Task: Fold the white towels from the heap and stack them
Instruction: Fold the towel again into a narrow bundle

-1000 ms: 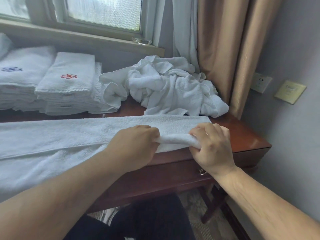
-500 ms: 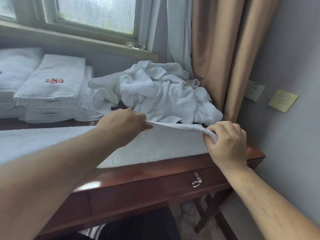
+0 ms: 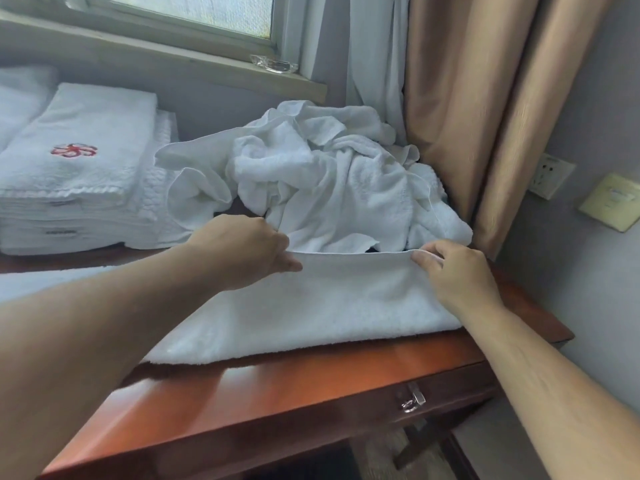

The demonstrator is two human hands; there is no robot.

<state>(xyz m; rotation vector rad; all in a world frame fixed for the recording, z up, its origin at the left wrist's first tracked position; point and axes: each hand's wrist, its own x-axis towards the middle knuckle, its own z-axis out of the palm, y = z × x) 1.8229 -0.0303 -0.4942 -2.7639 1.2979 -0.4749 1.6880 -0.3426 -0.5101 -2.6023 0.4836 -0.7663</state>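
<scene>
A white towel (image 3: pixel 329 306) lies spread across the near part of a reddish wooden desk (image 3: pixel 311 379), its left end hidden under the left forearm. The left hand (image 3: pixel 249 251) pinches the towel's far edge between thumb and curled fingers, and the right hand (image 3: pixel 453 275) pinches the same edge at its right corner, fingers bent over the hem; the edge is lifted slightly off the desk between them. Just behind it sits the heap (image 3: pixel 329 188) of crumpled white towels, against the beige curtain (image 3: pixel 485 116). To the left stands a stack of folded towels (image 3: pixel 69 188); the top one bears a red embroidered emblem (image 3: pixel 73 150), a knot-like flower with no letters I can make out. Small tags (image 3: pixel 60 232) on the stack's side are too small to read. The print on the cream wall plate (image 3: pixel 611 202) beside a socket (image 3: pixel 550 174) is blurred. A metal pull (image 3: pixel 414 401) hangs on the desk drawer.
</scene>
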